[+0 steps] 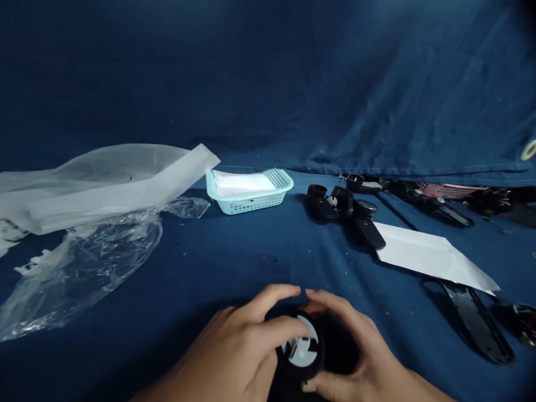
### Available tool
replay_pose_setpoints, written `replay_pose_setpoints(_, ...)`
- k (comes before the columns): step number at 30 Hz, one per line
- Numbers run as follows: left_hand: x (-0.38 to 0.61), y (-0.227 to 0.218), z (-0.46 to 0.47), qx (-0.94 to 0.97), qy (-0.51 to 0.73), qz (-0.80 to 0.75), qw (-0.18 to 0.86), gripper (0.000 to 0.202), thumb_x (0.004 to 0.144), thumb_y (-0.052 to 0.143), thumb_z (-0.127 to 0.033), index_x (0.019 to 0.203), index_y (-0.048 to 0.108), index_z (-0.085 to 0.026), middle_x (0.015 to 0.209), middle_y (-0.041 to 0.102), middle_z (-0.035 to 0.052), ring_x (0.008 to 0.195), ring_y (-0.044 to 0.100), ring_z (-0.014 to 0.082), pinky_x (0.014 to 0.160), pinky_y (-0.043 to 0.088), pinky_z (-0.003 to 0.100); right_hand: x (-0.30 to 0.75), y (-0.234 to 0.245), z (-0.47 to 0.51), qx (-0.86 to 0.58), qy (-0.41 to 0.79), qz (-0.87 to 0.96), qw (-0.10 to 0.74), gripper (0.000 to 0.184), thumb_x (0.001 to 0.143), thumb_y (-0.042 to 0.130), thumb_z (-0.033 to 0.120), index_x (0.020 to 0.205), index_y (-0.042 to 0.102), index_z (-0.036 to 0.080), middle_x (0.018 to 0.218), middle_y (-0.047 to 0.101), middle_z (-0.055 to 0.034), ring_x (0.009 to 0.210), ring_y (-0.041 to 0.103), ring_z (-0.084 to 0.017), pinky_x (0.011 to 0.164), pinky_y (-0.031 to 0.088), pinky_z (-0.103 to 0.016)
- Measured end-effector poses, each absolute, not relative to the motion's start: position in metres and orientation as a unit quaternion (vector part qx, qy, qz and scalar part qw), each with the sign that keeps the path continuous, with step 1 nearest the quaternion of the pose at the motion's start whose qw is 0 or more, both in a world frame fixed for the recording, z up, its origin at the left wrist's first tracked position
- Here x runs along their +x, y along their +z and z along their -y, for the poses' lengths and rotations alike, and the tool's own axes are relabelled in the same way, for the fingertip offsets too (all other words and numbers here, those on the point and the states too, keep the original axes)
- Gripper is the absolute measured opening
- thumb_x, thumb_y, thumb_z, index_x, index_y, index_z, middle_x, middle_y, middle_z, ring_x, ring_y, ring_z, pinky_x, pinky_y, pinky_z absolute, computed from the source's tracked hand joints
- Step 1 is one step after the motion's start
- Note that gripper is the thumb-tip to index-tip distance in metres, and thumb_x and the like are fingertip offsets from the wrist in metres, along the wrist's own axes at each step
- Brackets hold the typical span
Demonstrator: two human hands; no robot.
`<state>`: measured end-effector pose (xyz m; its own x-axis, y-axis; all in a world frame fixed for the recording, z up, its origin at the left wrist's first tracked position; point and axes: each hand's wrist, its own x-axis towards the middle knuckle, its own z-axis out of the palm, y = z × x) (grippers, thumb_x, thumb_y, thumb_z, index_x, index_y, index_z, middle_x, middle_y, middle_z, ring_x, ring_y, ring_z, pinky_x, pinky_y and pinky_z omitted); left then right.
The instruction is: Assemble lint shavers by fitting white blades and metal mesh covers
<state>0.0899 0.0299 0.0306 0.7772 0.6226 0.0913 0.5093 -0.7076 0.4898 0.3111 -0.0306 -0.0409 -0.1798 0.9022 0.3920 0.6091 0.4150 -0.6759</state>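
Note:
Close to me, at the bottom centre, both hands are around a black round part with a light grey slotted disc set in its face. My left hand lies along its left side, one finger bent over the disc and another reaching past the far rim. On the right, my right hand curves about the part, its thumb against the near lower edge. Much of the part's underside and right side sits in dark shadow, so its full shape is hidden.
A turquoise basket holding white sheets stands at the back centre. Clear plastic bags and a white foam-like sheet lie left. Rightward are black parts, white paper, a long black shell and a pink basket.

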Motion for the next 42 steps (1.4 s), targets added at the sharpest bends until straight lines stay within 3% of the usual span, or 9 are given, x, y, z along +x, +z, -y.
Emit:
replay_pose_setpoints(4,0.093,0.028,-0.027,0.903,0.144,-0.300,0.271,0.056,0.078,0.036,0.003,0.106,0.064,-0.036,0.141,0.053,-0.0105,0.113,0.064,0.0140,0.092,0.053,0.027,0.312,-0.042,0.030,-0.509,0.198,0.741,0.391,0.097,0.063,0.089,0.037,0.141,0.033,0.038,0.116,0.070,-0.0049,0.103,0.072,-0.028,0.090,0.062,-0.038)
replay_pose_setpoints(12,0.085,0.037,-0.036,0.944,0.046,-0.289,0.152,0.039,0.078,0.045,-0.005,0.094,0.069,-0.033,0.152,0.042,-0.0083,0.080,0.072,0.0197,0.071,0.060,0.039,0.311,-0.043,0.030,-0.504,0.209,0.739,0.395,0.101,0.060,0.091,0.033,0.142,0.031,0.038,0.114,0.070,-0.0050,0.100,0.073,-0.028,0.089,0.062,-0.038)
replay_pose_setpoints(19,0.086,0.036,-0.038,0.947,0.060,-0.281,0.142,0.052,0.077,0.048,-0.008,0.118,0.063,-0.035,0.153,0.042,-0.0016,0.082,0.074,0.0230,0.069,0.061,0.038,0.312,-0.044,0.033,-0.531,0.203,0.736,0.367,0.102,0.061,0.090,0.030,0.141,0.029,0.039,0.115,0.070,-0.0064,0.103,0.072,-0.032,0.087,0.062,-0.046)
replay_pose_setpoints(23,0.093,0.035,-0.028,0.926,0.099,-0.295,0.213,0.053,0.078,0.044,-0.002,0.114,0.061,-0.037,0.146,0.050,-0.0094,0.093,0.072,0.0181,0.082,0.058,0.032,0.311,-0.044,0.031,-0.519,0.211,0.740,0.371,0.098,0.063,0.089,0.033,0.141,0.030,0.039,0.117,0.070,-0.0065,0.104,0.072,-0.031,0.088,0.061,-0.044)
replay_pose_setpoints(28,0.092,0.034,-0.028,0.918,0.117,-0.292,0.239,0.045,0.080,0.044,-0.004,0.103,0.065,-0.036,0.147,0.048,-0.0121,0.100,0.070,0.0187,0.082,0.057,0.034,0.312,-0.047,0.031,-0.519,0.221,0.730,0.386,0.096,0.064,0.089,0.035,0.141,0.032,0.035,0.115,0.070,-0.0089,0.103,0.071,-0.032,0.089,0.060,-0.046)
replay_pose_setpoints(32,0.086,0.037,-0.038,0.932,0.100,-0.274,0.216,0.041,0.084,0.043,-0.006,0.094,0.070,-0.035,0.151,0.044,-0.0113,0.087,0.073,0.0157,0.077,0.058,0.034,0.313,-0.047,0.032,-0.518,0.242,0.723,0.387,0.094,0.064,0.089,0.032,0.140,0.034,0.035,0.114,0.069,-0.0079,0.102,0.071,-0.030,0.090,0.060,-0.047)
replay_pose_setpoints(35,0.084,0.038,-0.042,0.943,0.091,-0.268,0.174,0.047,0.083,0.040,-0.003,0.098,0.071,-0.035,0.152,0.045,-0.0079,0.077,0.073,0.0138,0.073,0.059,0.033,0.312,-0.046,0.032,-0.516,0.237,0.726,0.388,0.096,0.063,0.089,0.031,0.140,0.032,0.037,0.114,0.069,-0.0062,0.101,0.072,-0.030,0.089,0.060,-0.046)
replay_pose_setpoints(42,0.086,0.035,-0.040,0.942,0.101,-0.290,0.138,0.050,0.084,0.038,-0.004,0.110,0.069,-0.034,0.148,0.049,-0.0037,0.087,0.073,0.0190,0.075,0.059,0.035,0.310,-0.043,0.030,-0.508,0.231,0.727,0.400,0.095,0.063,0.089,0.028,0.141,0.035,0.034,0.113,0.070,-0.0056,0.101,0.072,-0.028,0.090,0.060,-0.039)
